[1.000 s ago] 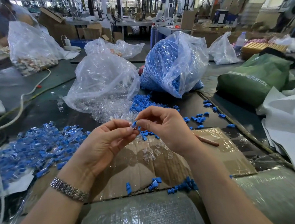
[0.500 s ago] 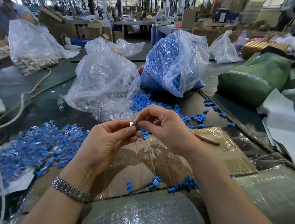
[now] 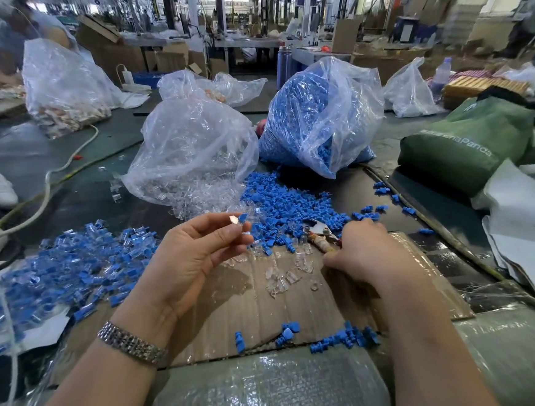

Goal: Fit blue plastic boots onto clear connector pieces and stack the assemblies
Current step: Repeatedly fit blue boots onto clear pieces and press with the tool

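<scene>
Blue and clear plastic meet at the left hand's [image 3: 194, 260] fingertips, which pinch one assembly [image 3: 240, 219] raised above the cardboard sheet [image 3: 258, 312], likely kept up there so the boot's seating can be checked. The right hand [image 3: 362, 249] is down at the cardboard's far edge, fingers curled round the handle of a small tool [image 3: 321, 232] lying among loose blue boots [image 3: 289, 207]. Clear connectors [image 3: 288, 275] sit just beside that wrist. Finished assemblies [image 3: 73, 269] are heaped off to the left, with open cardboard between for carrying this one across.
</scene>
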The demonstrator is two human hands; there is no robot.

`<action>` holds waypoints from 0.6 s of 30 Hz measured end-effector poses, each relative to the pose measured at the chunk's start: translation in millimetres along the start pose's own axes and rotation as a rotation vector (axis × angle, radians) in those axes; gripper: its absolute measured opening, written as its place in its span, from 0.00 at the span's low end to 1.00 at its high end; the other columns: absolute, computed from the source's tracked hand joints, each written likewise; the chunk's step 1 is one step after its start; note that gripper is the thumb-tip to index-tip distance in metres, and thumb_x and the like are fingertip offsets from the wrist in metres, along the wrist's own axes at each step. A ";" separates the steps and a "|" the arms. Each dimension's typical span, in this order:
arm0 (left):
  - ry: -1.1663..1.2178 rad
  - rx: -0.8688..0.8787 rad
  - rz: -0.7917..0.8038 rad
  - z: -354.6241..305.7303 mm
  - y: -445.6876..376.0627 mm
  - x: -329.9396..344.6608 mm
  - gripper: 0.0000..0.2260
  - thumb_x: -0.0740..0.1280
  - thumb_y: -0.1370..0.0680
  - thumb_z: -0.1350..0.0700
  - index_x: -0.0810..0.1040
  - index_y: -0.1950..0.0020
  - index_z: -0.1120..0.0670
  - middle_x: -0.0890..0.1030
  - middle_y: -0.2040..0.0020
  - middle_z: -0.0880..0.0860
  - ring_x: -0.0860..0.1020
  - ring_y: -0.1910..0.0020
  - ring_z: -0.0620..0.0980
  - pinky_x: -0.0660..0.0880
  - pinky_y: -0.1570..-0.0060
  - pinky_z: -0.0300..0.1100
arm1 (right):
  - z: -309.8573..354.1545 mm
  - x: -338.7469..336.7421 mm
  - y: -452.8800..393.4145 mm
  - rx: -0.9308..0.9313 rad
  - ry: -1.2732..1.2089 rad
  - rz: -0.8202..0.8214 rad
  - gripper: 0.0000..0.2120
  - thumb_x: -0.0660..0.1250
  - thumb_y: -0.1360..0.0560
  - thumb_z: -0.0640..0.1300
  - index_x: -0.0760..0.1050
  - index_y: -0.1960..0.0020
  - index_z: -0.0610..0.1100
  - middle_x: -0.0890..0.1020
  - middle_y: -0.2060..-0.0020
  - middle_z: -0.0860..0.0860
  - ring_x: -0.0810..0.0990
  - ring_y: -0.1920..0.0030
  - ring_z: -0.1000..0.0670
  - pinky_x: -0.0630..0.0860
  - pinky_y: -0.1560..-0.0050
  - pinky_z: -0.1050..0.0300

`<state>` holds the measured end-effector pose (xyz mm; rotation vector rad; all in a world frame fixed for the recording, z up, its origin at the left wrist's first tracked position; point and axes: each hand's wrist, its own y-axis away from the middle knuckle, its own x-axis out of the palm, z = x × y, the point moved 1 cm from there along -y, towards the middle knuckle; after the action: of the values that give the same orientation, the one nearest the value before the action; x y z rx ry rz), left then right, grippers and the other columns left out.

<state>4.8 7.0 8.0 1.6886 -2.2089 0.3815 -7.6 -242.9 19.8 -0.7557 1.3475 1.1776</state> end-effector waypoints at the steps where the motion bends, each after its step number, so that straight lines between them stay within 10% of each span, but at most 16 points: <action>1: 0.007 0.002 -0.002 -0.3 -0.4 -1.4 0.08 0.72 0.29 0.63 0.88 0.52 0.58 0.85 0.48 0.64 0.86 0.55 0.55 0.82 0.56 0.40 | 1.7 0.2 0.5 -0.004 0.000 0.011 0.18 0.69 0.24 0.58 0.68 0.61 0.45 0.76 0.46 0.41 0.73 0.43 0.41 0.75 0.47 0.49; 6: 0.032 0.009 -0.030 -0.7 -2.8 -8.1 0.08 0.72 0.28 0.63 0.87 0.50 0.59 0.85 0.46 0.63 0.85 0.54 0.55 0.83 0.55 0.41 | -2.0 -0.3 -2.0 -0.018 -0.102 0.001 0.09 0.64 0.20 0.46 0.73 0.57 0.44 0.76 0.62 0.47 0.76 0.62 0.47 0.69 0.65 0.54; 12: 0.121 0.013 -0.032 -1.4 -5.1 -12.6 0.08 0.73 0.27 0.63 0.88 0.50 0.56 0.85 0.46 0.61 0.85 0.50 0.53 0.82 0.56 0.40 | 5.3 -15.2 9.2 -0.132 -0.323 0.001 0.10 0.62 0.17 0.48 0.73 0.52 0.42 0.80 0.56 0.44 0.81 0.58 0.44 0.78 0.58 0.48; 18: 0.182 0.015 -0.017 -1.2 -5.9 -15.7 0.09 0.74 0.26 0.60 0.87 0.46 0.57 0.85 0.42 0.59 0.84 0.43 0.53 0.81 0.51 0.42 | 29.0 -32.3 42.8 -0.466 -0.711 0.385 0.18 0.63 0.16 0.48 0.77 0.48 0.31 0.87 0.59 0.45 0.87 0.59 0.46 0.83 0.54 0.52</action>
<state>14.4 19.8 2.6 1.6111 -2.0642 0.5264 -33.0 -209.6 64.0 -0.3234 0.6321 1.8830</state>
